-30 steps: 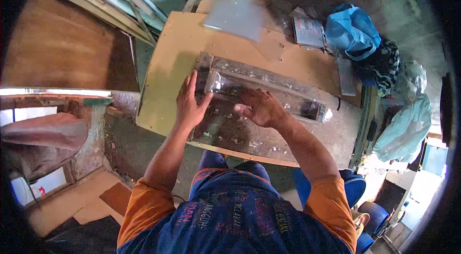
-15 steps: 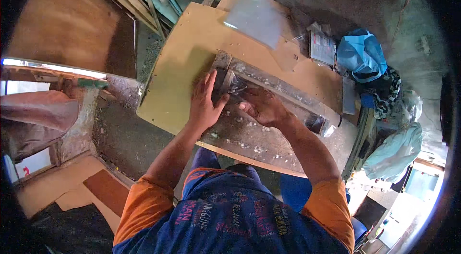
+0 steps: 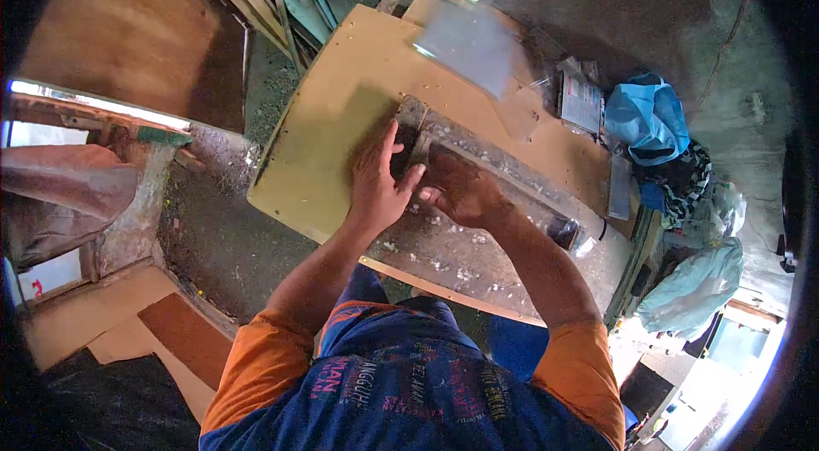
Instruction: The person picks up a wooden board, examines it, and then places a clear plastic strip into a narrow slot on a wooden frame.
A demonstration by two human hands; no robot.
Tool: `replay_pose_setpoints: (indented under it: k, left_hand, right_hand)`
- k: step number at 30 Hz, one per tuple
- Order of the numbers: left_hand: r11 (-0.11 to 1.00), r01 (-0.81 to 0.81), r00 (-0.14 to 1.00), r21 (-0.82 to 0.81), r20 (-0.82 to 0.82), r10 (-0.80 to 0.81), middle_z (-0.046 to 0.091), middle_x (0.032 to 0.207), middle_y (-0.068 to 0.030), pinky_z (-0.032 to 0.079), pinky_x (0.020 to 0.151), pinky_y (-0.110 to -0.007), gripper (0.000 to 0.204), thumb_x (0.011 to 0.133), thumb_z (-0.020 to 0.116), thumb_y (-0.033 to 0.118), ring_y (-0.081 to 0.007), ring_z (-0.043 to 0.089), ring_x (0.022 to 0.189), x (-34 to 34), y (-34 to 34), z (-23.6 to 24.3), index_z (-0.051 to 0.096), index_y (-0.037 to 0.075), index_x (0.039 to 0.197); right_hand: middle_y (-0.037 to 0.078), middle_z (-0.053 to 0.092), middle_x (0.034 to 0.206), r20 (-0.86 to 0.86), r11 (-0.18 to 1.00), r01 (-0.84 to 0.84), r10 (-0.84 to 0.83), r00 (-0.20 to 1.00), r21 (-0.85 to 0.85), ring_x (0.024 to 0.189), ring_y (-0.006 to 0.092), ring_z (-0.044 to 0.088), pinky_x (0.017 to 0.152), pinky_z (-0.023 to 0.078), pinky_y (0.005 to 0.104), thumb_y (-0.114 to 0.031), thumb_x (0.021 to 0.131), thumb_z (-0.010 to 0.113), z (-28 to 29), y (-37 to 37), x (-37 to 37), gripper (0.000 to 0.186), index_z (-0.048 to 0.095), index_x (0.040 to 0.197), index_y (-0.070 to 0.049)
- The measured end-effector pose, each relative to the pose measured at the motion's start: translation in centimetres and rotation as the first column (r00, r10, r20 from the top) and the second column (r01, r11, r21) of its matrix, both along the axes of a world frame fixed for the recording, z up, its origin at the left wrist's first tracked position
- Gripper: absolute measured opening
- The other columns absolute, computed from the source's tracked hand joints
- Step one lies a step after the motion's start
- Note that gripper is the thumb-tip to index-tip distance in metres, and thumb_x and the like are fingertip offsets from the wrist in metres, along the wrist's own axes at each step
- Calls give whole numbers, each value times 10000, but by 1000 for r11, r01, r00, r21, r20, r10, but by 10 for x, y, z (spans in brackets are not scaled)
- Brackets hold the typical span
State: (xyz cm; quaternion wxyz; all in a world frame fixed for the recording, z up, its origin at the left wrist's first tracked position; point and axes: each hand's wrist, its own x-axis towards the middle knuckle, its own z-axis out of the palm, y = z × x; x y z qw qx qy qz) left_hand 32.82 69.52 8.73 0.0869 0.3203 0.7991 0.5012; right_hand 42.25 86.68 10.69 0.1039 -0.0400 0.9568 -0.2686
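Left hand: the left hand lies palm down with fingers spread flat on the near end of a long clear plastic-wrapped bundle — its grip is open, pressing rather than clasping.
Right hand: the right hand sits just beside the left, knuckles up, fingers curled down onto the same end of the bundle; whether its grip is closed on the wrapping I cannot tell, since the fingertips are hidden under the hand.
Bundle: long, narrow, glossy and see-through with a dark end at its far right; it lies slantwise across the desk, running from the hands toward the right.
Desk: a wide pale yellow-brown board desk, rounded at its left corner; the part under the bundle and nearest the person is grey, worn and dotted with small white flecks.
On the desk, farther off: a flat clear plastic sheet near the far edge, well apart from the hands.
Right of the desk: a small printed paper packet, a crumpled blue plastic bag, and lower down a pale blue-green bag.
Left of the desk: rough dark ground and brown cardboard pieces — a big brown board leans farther back.
Person: orange sleeves and a blue printed shirt fill the lower edge.
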Motion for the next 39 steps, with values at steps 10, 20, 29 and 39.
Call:
replay_pose_setpoints:
  k: [10,20,29,39]
  left_hand:
    - [997,12,961,-70,-274,-31,640,988,-151,438,833,-468,420,817,705,301,-351,607,954,8,12,8,576,50,1129]
    - [991,-121,992,-48,-27,120,659,717,-139,502,569,-415,172,880,637,197,-326,659,655,2,12,-5,592,50,802]
    - [993,-96,988,-70,112,103,669,729,-158,517,578,-395,193,879,657,195,-316,686,699,1,10,2,580,25,828]
    - [993,-102,990,-60,94,107,675,745,-169,527,599,-386,212,887,651,214,-321,696,734,0,16,-19,595,12,855]
  right_hand:
    - [213,509,1325,-31,992,91,-88,996,85,1197,385,510,1047,388,469,-516,943,453,-3,5,26,573,547,1269,-54]
    - [254,582,1181,258,993,115,-104,960,-26,1142,406,529,1008,404,472,-509,957,435,12,9,21,547,629,1132,-29]
    - [235,461,1364,165,995,89,-79,983,-50,1307,395,396,1093,333,464,-568,948,391,13,3,5,673,500,1315,-15]
    - [212,477,1341,-32,994,44,-48,998,-99,1251,394,447,1064,360,480,-567,940,404,0,1,4,603,504,1332,-120]
